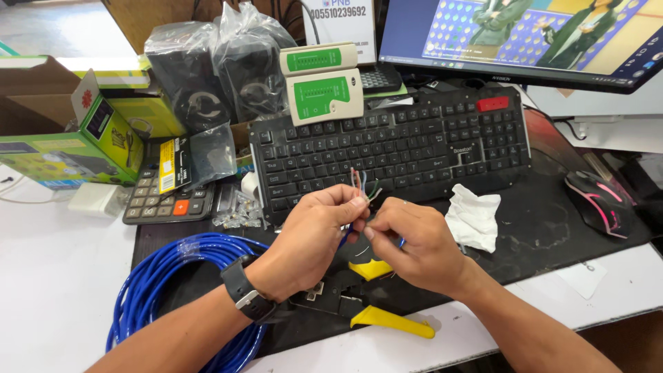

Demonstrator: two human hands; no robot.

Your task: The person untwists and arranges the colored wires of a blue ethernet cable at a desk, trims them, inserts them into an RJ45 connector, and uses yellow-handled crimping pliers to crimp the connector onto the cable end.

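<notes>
My left hand, with a black watch on its wrist, pinches the stripped end of a blue network cable, whose thin coloured wires fan upward above the fingertips. My right hand meets it from the right, fingers pinching the same wires just below the fan. The rest of the blue cable lies as a coil at the lower left. A yellow-handled crimping tool lies on the black mat right under both hands.
A black keyboard sits behind the hands, a monitor above it. Green-and-white cable testers, bagged black speakers, a green box, a calculator, clear plugs, a crumpled tissue and a mouse surround them.
</notes>
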